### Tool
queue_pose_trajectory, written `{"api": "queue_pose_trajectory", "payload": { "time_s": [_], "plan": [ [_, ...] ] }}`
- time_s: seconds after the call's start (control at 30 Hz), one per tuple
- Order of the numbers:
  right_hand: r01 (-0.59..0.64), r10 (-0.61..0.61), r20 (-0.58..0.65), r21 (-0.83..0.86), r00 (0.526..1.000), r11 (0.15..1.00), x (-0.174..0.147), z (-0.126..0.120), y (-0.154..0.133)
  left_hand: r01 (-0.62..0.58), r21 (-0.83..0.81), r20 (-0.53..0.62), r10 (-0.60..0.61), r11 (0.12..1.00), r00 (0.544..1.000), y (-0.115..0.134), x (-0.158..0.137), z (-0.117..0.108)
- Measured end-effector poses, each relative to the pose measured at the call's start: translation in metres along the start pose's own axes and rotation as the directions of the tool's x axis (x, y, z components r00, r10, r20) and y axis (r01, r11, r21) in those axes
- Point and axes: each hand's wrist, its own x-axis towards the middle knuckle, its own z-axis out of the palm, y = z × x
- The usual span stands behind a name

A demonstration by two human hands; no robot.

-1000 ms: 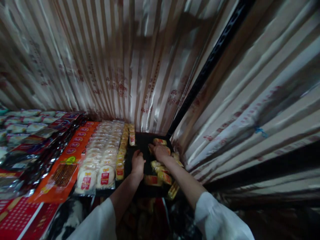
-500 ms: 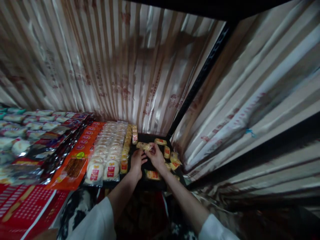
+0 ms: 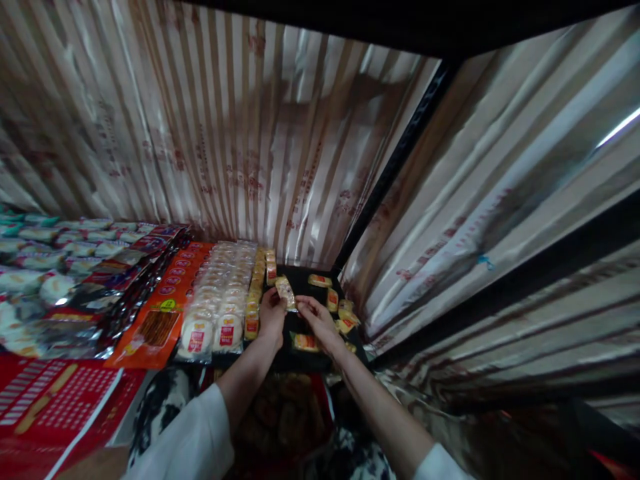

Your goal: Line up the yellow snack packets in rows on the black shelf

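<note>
A small wrapped yellow snack cake (image 3: pixel 285 292) stands tilted between my hands, above the dark shelf (image 3: pixel 306 273). My left hand (image 3: pixel 273 316) grips its left side, thumb and fingers closed on the wrapper. The fingertips of my right hand (image 3: pixel 319 320) are pinched at the clear lower right end of the same wrapper. Just left of my left hand runs a row of upright wrapped yellow cakes (image 3: pixel 252 308), with a shorter row (image 3: pixel 271 265) behind it. Below the hands, another wrapped cake (image 3: pixel 305 342) lies flat.
Loose wrapped cakes (image 3: pixel 332 299) lie at the shelf's right side. Leftward stand rows of round white packaged cakes (image 3: pixel 227 331), orange snack packs (image 3: pixel 156 327) and dark shiny packets (image 3: pixel 113 287). A black post (image 3: pixel 395 163) rises at the back corner before striped sheeting. A red-rimmed container (image 3: pixel 327 400) sits below.
The wrapped cake has turned from lying nearly level to standing tilted. My left hand has closed on its side, and my right hand has shifted down to its lower end.
</note>
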Motion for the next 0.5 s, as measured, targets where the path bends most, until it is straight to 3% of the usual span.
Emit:
{"api": "queue_pose_trajectory", "payload": {
  "time_s": [0.13, 0.33, 0.5],
  "plan": [
    [-0.004, 0.007, -0.044, 0.054, 0.999, 0.999, -0.003, 0.002, 0.000, -0.058, 0.019, 0.033, 0.058, 0.998, 0.998, 0.002, -0.005, -0.002],
    [0.007, -0.005, -0.055, 0.029, 0.998, 1.000, -0.011, 0.007, -0.005, -0.003, 0.023, 0.122, 0.000, 1.000, 0.993, 0.003, -0.010, -0.009],
    [0.130, -0.135, -0.096, -0.057, 0.986, 0.990, -0.020, 0.020, -0.015, -0.029, -0.018, 0.049, 0.030, 0.999, 0.998, 0.004, -0.014, -0.014]
  ]
}}
